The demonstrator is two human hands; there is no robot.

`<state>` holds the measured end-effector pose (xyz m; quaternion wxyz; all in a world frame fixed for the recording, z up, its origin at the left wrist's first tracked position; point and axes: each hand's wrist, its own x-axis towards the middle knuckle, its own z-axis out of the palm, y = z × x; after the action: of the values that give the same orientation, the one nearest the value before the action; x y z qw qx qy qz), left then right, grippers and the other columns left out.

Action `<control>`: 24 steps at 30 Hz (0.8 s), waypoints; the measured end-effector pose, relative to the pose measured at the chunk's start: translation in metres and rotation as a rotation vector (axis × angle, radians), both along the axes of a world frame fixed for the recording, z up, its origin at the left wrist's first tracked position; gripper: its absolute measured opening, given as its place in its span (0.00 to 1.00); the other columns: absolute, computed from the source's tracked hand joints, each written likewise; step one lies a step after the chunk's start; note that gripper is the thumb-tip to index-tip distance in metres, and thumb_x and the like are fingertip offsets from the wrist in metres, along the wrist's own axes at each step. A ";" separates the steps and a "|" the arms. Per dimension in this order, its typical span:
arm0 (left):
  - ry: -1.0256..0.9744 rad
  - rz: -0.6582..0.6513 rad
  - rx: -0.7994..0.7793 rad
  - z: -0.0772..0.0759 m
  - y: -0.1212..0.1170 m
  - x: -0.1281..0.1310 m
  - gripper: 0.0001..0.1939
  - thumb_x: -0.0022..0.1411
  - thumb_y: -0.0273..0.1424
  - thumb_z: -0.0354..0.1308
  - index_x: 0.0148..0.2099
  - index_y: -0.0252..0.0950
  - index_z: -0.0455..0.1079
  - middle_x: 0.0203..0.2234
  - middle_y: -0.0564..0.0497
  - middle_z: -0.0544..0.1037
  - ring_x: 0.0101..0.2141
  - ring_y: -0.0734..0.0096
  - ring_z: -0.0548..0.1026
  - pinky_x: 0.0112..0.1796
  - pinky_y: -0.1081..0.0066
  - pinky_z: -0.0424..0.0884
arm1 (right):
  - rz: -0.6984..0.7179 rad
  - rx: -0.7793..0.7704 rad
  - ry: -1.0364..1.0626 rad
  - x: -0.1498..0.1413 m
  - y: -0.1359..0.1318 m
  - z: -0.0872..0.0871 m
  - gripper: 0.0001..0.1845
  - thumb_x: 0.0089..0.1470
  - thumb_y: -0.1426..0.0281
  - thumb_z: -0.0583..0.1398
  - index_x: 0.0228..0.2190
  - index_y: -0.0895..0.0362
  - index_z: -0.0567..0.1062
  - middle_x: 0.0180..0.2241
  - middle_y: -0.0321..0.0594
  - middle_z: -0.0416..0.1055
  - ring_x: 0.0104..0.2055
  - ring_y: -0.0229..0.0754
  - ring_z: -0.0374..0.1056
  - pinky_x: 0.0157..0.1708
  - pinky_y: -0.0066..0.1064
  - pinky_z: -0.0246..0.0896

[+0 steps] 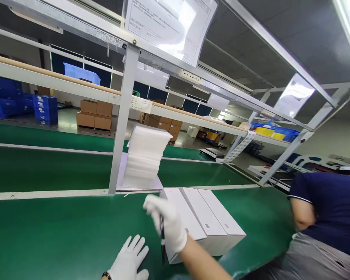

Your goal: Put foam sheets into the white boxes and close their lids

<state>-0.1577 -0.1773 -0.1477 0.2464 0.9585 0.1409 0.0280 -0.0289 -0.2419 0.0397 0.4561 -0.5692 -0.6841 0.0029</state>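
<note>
Right hand (167,219) closed around black pen (163,247), pen pointing down. Left hand (130,257) open, fingers spread, palm down at green desk (61,233); cannot tell if touching. Three white boxes (204,214) side by side, just right of right hand, long sides running away from hands. Right hand nearer, in front of closest box; cannot tell if touching. Left hand farther off. White sheet stack (146,155) beyond both hands.

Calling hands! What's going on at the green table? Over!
Right hand holding dark pen-like tool. Left hand open, palm down, over green table. Three white boxes side by side. Right hand partly blocking view of leftmost box.
</note>
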 end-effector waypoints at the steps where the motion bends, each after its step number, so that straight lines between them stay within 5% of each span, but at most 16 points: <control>1: 0.044 -0.005 -0.020 0.007 0.001 -0.006 0.33 0.62 0.44 0.56 0.67 0.41 0.58 0.66 0.42 0.55 0.66 0.41 0.52 0.63 0.40 0.48 | -0.046 0.149 -0.033 0.017 0.019 0.020 0.17 0.65 0.63 0.49 0.36 0.53 0.76 0.27 0.38 0.74 0.28 0.40 0.70 0.34 0.32 0.69; 4: 0.105 -0.006 -0.062 0.020 0.005 -0.018 0.32 0.65 0.43 0.52 0.68 0.40 0.56 0.67 0.44 0.51 0.66 0.43 0.49 0.63 0.39 0.46 | -0.340 0.379 -0.152 0.068 0.085 0.083 0.17 0.59 0.56 0.57 0.40 0.56 0.76 0.38 0.48 0.76 0.40 0.48 0.73 0.44 0.40 0.68; 9: -0.008 -0.011 -0.033 0.009 0.020 -0.022 0.28 0.67 0.43 0.49 0.66 0.42 0.60 0.65 0.46 0.57 0.65 0.45 0.54 0.62 0.41 0.52 | -0.637 0.025 -0.386 0.116 0.172 0.151 0.26 0.53 0.56 0.64 0.50 0.57 0.72 0.52 0.51 0.70 0.53 0.53 0.66 0.53 0.43 0.62; 13: -0.108 -0.023 0.013 0.000 0.035 -0.020 0.28 0.69 0.48 0.44 0.64 0.42 0.65 0.61 0.44 0.66 0.62 0.46 0.62 0.60 0.43 0.58 | -0.667 -0.123 -0.441 0.133 0.207 0.168 0.28 0.49 0.55 0.67 0.48 0.56 0.73 0.47 0.50 0.73 0.48 0.55 0.67 0.52 0.47 0.60; 18: -0.122 -0.011 -0.051 0.008 0.041 -0.018 0.31 0.68 0.52 0.44 0.63 0.42 0.66 0.60 0.42 0.68 0.62 0.43 0.62 0.61 0.42 0.56 | -0.641 -0.279 -0.482 0.148 0.220 0.173 0.12 0.52 0.61 0.66 0.33 0.57 0.77 0.29 0.41 0.75 0.29 0.43 0.67 0.33 0.34 0.62; 24: -0.047 0.038 -0.152 0.018 0.037 -0.021 0.30 0.66 0.51 0.47 0.65 0.44 0.64 0.63 0.45 0.63 0.64 0.44 0.57 0.63 0.43 0.50 | -0.665 -0.082 -0.568 0.130 0.195 0.183 0.07 0.56 0.72 0.57 0.34 0.58 0.76 0.28 0.42 0.72 0.28 0.42 0.63 0.31 0.32 0.57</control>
<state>-0.1785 -0.1405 -0.1298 0.3212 0.9332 0.1549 0.0442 0.1015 -0.0469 0.2225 0.2031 -0.7542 -0.5612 -0.2737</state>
